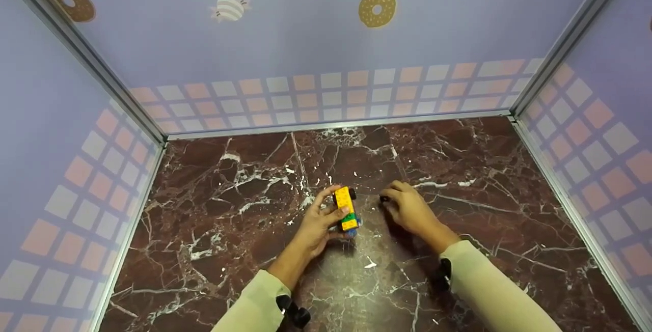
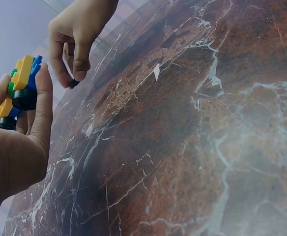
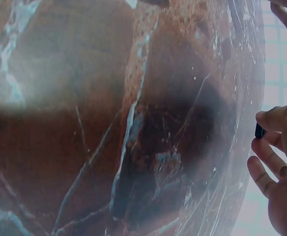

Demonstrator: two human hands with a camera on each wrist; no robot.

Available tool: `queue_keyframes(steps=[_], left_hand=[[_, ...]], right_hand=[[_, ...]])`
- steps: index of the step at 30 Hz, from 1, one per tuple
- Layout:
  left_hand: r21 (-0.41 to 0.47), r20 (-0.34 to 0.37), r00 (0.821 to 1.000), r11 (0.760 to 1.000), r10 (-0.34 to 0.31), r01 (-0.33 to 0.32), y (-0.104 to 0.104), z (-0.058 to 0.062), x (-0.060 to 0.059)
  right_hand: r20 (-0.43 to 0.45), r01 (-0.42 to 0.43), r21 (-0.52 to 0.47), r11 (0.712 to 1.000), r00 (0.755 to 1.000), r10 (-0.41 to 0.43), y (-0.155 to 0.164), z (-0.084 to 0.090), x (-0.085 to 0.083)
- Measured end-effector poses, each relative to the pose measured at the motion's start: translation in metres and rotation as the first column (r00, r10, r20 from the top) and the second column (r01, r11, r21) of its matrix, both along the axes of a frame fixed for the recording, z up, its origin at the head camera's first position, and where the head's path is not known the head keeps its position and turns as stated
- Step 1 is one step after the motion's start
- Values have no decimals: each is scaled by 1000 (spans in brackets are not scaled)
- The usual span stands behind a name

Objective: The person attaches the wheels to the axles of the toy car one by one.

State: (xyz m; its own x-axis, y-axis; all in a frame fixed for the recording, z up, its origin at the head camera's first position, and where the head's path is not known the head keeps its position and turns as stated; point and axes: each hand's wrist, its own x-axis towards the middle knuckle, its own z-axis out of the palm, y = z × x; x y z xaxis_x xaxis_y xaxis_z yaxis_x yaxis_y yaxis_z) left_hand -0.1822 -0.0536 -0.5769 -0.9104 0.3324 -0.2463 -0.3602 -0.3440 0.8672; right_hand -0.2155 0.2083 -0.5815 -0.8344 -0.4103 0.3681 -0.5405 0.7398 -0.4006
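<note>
Two hands (image 1: 321, 220) (image 1: 410, 210) work above bare marble tabletop (image 1: 229, 210).

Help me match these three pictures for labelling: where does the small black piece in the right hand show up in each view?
Head: small black piece at centre, pinched in the right hand, right of the toy car.
Left wrist: small black piece upper left, under the fingertips of the right hand.
Right wrist: small black piece at the right edge, mid-height.
Shared landmark: the marble tabletop.
</note>
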Motion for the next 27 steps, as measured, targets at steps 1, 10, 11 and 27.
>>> queue_keyframes(steps=[1, 10, 11, 27], left_hand=[[0, -4, 1000, 1000, -3, 3, 0, 0, 0], [9, -8, 1000, 1000, -2, 2, 1, 0, -1], [11, -9, 1000, 1000, -2, 2, 2, 0, -1], [4, -17, 1000, 1000, -3, 3, 3, 0, 0]], right_hand=[[8, -4, -8, 1000, 1000, 4, -1, 1, 1], [-4, -58, -67, 996, 998, 58, -9, 11, 6], [-4, -64, -73, 995, 998, 64, -10, 12, 6], [16, -162, -229, 960, 985, 170, -21, 24, 15]])
